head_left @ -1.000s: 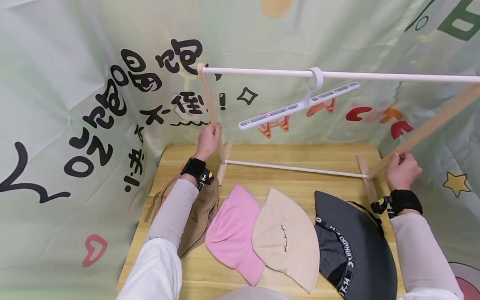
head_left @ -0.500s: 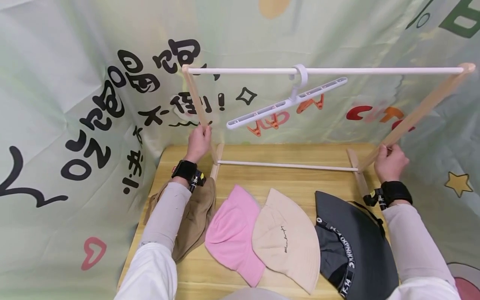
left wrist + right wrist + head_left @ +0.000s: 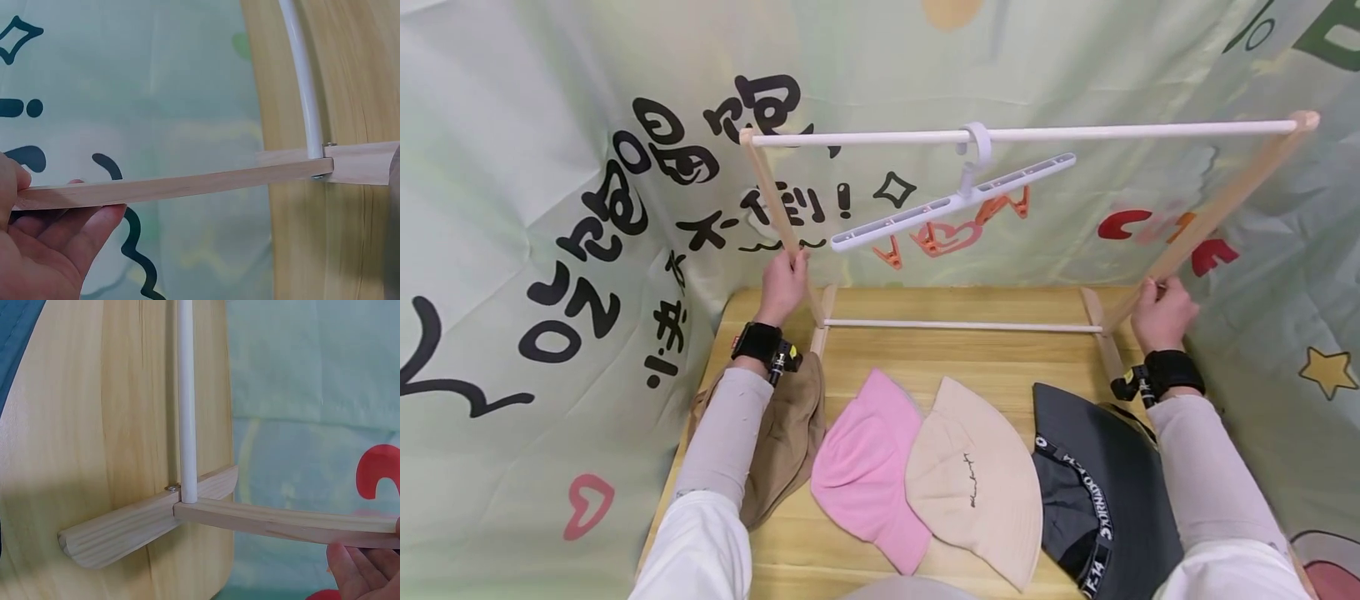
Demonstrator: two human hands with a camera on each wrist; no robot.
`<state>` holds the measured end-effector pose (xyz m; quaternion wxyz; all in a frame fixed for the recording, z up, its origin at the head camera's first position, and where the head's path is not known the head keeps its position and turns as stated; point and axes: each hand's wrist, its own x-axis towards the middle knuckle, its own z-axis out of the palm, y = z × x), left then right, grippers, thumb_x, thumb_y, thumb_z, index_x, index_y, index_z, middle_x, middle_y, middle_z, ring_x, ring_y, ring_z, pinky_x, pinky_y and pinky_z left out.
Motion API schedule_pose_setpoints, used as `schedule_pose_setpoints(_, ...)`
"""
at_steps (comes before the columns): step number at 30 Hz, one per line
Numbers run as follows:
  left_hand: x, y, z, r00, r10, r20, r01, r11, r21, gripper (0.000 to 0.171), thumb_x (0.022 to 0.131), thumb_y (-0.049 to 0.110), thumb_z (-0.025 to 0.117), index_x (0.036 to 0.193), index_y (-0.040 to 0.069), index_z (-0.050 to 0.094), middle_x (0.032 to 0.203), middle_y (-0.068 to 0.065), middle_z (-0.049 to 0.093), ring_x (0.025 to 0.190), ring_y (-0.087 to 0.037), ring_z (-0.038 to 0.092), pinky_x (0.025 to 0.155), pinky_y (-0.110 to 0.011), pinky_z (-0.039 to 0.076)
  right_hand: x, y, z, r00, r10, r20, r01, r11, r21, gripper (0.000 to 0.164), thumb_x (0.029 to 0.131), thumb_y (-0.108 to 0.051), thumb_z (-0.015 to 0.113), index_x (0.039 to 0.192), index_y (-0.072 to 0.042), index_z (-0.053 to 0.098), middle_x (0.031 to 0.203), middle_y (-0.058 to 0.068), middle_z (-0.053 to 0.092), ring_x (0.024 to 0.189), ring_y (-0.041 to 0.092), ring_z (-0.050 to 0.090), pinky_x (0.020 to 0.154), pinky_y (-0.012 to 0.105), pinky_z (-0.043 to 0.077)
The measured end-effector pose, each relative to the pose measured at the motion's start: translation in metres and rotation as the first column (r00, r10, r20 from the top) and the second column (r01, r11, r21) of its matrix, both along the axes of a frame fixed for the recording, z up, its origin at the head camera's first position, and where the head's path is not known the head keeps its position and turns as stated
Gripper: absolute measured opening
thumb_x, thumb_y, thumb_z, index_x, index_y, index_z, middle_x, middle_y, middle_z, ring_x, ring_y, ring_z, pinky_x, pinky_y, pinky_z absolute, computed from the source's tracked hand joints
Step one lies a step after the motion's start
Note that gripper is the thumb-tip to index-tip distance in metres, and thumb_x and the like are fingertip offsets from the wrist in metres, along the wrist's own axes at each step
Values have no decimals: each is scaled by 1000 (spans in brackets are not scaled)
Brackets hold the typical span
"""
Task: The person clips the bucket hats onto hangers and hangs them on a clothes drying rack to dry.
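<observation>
In the head view a small clothes rack with wooden posts and white bars [image 3: 1135,132] stands at the back of the wooden table. My left hand [image 3: 782,287] grips its left post, thumb on one side and fingers on the other, as the left wrist view also shows. The right post [image 3: 1225,204] is held by my right hand [image 3: 1163,315], only partly seen in the right wrist view. A white hanger [image 3: 955,202] with orange clips [image 3: 928,239] hangs tilted from the top bar. The lower bar [image 3: 962,326] joins the two feet just above the tabletop.
Along the table's front [image 3: 925,346] lie a brown hat [image 3: 790,433], partly under my left arm, a pink hat [image 3: 868,471], a beige hat [image 3: 977,483] and a black wide-brimmed hat [image 3: 1105,467]. A printed cloth backdrop [image 3: 647,467] surrounds the table.
The rack has shifted left across the table with both hands holding it, and the hanger has moved along with it. All the hats stay where they were.
</observation>
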<state>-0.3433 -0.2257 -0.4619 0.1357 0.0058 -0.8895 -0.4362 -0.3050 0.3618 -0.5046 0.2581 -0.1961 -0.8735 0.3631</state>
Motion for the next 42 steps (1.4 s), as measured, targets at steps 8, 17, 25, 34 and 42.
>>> schedule_pose_setpoints(8, 3, -9, 3, 1000, 20, -11, -19, 1000, 23, 37, 112, 22, 47, 127, -7, 64, 90, -16, 59, 73, -23, 52, 56, -27, 42, -10, -8, 2, 999, 31, -27, -31, 1000, 3, 45, 111, -26, 43, 123, 12, 64, 116, 35, 69, 111, 51, 60, 102, 57, 41)
schedule_pose_setpoints(17, -1, -24, 2, 998, 52, 27, -53, 998, 41, 38, 113, 23, 46, 126, -7, 66, 102, -24, 65, 80, -26, 55, 60, -27, 43, -19, -20, 4, 999, 34, 20, -33, 999, -30, 46, 111, -30, 45, 128, 7, 65, 122, 31, 70, 120, 50, 60, 102, 55, 42)
schedule_pose_setpoints(25, 0, -37, 4, 997, 74, 15, -74, 997, 33, 38, 113, 23, 47, 117, -9, 66, 97, -21, 64, 69, -20, 47, 57, -27, 39, -23, -33, 3, 998, 54, -15, -55, 998, -15, 42, 110, -27, 49, 124, 9, 66, 118, 32, 71, 117, 52, 61, 106, 58, 42)
schedule_pose_setpoints(34, 5, -42, 6, 995, 97, 14, -97, 995, -8, 39, 113, 26, 47, 106, -7, 66, 79, -10, 52, 62, -19, 45, 50, -25, 35, -22, -40, -1, 995, 97, -2, -97, 994, -50, 44, 112, -26, 45, 130, 11, 63, 119, 35, 69, 114, 50, 63, 109, 56, 38)
schedule_pose_setpoints(42, 10, -51, 1, 998, -7, 60, 4, 999, 51, 40, 112, 35, 48, 115, -4, 59, 95, -17, 56, 81, -26, 57, 64, -31, 48, -7, -39, 7, 971, 222, 87, -219, 975, -39, 47, 112, -25, 38, 132, 15, 54, 119, 39, 61, 111, 55, 56, 102, 61, 38)
